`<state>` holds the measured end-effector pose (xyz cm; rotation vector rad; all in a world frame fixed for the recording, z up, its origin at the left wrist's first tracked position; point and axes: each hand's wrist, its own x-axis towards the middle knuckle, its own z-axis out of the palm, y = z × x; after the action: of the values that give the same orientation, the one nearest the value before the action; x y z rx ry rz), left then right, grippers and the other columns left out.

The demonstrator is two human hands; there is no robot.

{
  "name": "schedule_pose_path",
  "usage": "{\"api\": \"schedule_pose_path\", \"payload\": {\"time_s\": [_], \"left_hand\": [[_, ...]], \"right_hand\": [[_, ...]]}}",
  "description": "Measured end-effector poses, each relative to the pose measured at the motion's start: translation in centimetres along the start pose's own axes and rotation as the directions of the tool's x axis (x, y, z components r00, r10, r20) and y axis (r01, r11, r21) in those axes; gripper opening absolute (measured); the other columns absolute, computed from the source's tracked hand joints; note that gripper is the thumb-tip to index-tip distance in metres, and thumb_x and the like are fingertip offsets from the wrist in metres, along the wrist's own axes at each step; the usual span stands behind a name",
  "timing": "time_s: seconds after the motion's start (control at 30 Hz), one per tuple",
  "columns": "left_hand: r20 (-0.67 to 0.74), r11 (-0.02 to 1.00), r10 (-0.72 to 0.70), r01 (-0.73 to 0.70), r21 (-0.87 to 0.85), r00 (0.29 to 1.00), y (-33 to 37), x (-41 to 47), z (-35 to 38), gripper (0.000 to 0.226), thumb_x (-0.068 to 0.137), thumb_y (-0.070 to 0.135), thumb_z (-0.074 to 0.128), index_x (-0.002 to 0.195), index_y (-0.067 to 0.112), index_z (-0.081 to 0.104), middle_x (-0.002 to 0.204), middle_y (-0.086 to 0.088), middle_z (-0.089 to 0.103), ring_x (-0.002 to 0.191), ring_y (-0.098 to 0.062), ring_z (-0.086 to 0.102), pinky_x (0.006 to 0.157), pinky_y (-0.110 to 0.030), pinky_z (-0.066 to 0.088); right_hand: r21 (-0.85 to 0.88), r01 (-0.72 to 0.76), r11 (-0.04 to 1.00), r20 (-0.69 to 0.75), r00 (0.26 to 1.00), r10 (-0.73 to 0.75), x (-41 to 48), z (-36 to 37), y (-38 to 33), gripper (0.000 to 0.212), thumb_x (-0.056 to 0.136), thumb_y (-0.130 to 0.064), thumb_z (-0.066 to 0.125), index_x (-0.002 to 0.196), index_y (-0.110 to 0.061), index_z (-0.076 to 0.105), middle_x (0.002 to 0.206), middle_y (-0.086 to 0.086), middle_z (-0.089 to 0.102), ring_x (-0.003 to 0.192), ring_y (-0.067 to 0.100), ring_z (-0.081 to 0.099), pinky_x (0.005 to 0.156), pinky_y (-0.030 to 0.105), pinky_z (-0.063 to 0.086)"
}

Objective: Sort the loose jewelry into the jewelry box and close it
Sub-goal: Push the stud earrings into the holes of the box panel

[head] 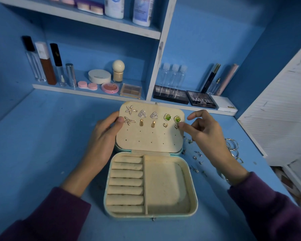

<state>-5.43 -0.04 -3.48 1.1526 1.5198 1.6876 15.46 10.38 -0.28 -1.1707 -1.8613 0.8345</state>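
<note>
Earrings already fill two rows across the raised panel of the open jewelry box, so I'd judge the sorting to be under way but nowhere near done. The ring rolls and the open compartment look bare. Loose studs and silver rings lie on the table just right of the box, and the lid is not yet shut.

The left hand has its grip clamped on the panel's left edge, thumb in front. The right hand has a fingertip at the end heart stud; whether its grip holds it, I cannot tell.

Room is wide on the left. On the right a white cabinet crowds the loose pieces, and the shelf stands close behind the panel.
</note>
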Motion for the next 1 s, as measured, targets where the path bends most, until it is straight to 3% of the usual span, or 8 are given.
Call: {"api": "schedule_pose_path", "payload": {"time_s": [0.1, 0.23, 0.3, 0.37, 0.43, 0.57, 0.77, 1.0], "left_hand": [[0.015, 1.0, 0.011, -0.011, -0.003, 1.0, 0.1, -0.1, 0.0, 0.029, 0.1, 0.015, 0.043, 0.094, 0.035, 0.064, 0.09, 0.019, 0.071, 0.087, 0.006, 0.062, 0.075, -0.012, 0.046], [-0.001, 1.0, -0.014, 0.014, 0.009, 1.0, -0.4, 0.2, 0.0, 0.025, 0.099, 0.02, 0.047, 0.093, 0.037, 0.065, 0.096, 0.012, 0.071, 0.097, -0.005, 0.062, 0.088, -0.028, 0.046], [-0.017, 1.0, -0.02, 0.02, 0.009, 1.0, -0.6, 0.3, -0.1, 0.018, 0.095, 0.028, 0.051, 0.095, 0.038, 0.066, 0.102, 0.007, 0.071, 0.102, -0.011, 0.061, 0.092, -0.032, 0.045], [-0.014, 1.0, -0.022, 0.022, 0.002, 1.0, -0.4, 0.2, 0.1, 0.021, 0.097, 0.023, 0.051, 0.094, 0.037, 0.066, 0.096, 0.013, 0.072, 0.095, -0.003, 0.063, 0.087, -0.025, 0.045], [-0.015, 1.0, -0.028, 0.028, 0.01, 0.999, -0.3, 0.2, 0.1, 0.028, 0.099, 0.018, 0.047, 0.093, 0.038, 0.065, 0.092, 0.016, 0.071, 0.092, 0.0, 0.062, 0.085, -0.023, 0.045], [-0.011, 1.0, -0.031, 0.031, 0.005, 0.999, -0.5, 0.3, 0.0, 0.021, 0.088, 0.036, 0.051, 0.09, 0.047, 0.068, 0.099, 0.012, 0.071, 0.099, -0.007, 0.062, 0.088, -0.028, 0.046], [-0.011, 0.999, -0.026, 0.025, -0.021, 1.0, -0.4, 0.3, 0.1, 0.03, 0.099, 0.016, 0.048, 0.092, 0.04, 0.066, 0.091, 0.02, 0.071, 0.093, 0.002, 0.063, 0.084, -0.019, 0.046], [-0.021, 0.998, -0.041, 0.042, 0.039, 0.999, -0.3, 0.3, 0.1, 0.025, 0.083, 0.041, 0.048, 0.083, 0.059, 0.065, 0.108, 0.006, 0.067, 0.111, -0.015, 0.057, 0.1, -0.038, 0.042]], "right_hand": [[0.034, -0.033, 0.999, -0.006, 0.999, 0.033, 0.4, -0.9, 0.0, 0.013, 0.083, -0.022, 0.069, 0.083, -0.02, 0.056, 0.056, 0.005, 0.046, 0.054, 0.017, 0.042, 0.05, 0.022, 0.035], [-0.076, -0.055, 0.996, 0.07, 0.996, 0.061, 1.9, -3.0, 1.1, 0.008, 0.084, -0.019, 0.066, 0.077, -0.022, 0.065, 0.067, 0.003, 0.057, 0.063, 0.018, 0.048, 0.059, 0.031, 0.038], [-0.19, -0.015, 0.982, 0.139, 0.989, 0.042, 2.8, -3.9, 2.0, 0.015, 0.085, -0.015, 0.066, 0.074, -0.025, 0.067, 0.071, -0.007, 0.065, 0.063, 0.009, 0.053, 0.06, 0.022, 0.042], [-0.307, 0.049, 0.95, 0.197, 0.98, 0.013, 3.4, -4.5, 2.9, 0.017, 0.085, -0.013, 0.067, 0.074, -0.026, 0.068, 0.073, -0.011, 0.067, 0.06, -0.001, 0.054, 0.059, 0.009, 0.04], [-0.38, 0.126, 0.916, 0.255, 0.966, -0.027, 3.8, -4.8, 3.5, 0.017, 0.084, -0.008, 0.067, 0.077, -0.024, 0.069, 0.074, -0.013, 0.067, 0.064, -0.004, 0.056, 0.062, 0.004, 0.04], [-0.463, 0.275, 0.842, 0.386, 0.918, -0.088, 4.2, -4.7, 4.3, 0.025, 0.082, 0.001, 0.064, 0.082, -0.022, 0.073, 0.079, -0.01, 0.069, 0.07, -0.008, 0.057, 0.066, 0.002, 0.038], [-0.459, 0.368, 0.808, 0.489, 0.864, -0.115, 4.6, -4.2, 4.8, 0.024, 0.083, 0.0, 0.065, 0.087, -0.021, 0.076, 0.087, -0.005, 0.071, 0.071, 0.006, 0.06, 0.068, 0.005, 0.041], [-0.449, 0.407, 0.795, 0.506, 0.85, -0.148, 4.9, -4.0, 5.1, 0.024, 0.08, 0.001, 0.066, 0.083, -0.021, 0.077, 0.078, -0.017, 0.064, 0.07, 0.002, 0.06, 0.068, 0.008, 0.043]]}}
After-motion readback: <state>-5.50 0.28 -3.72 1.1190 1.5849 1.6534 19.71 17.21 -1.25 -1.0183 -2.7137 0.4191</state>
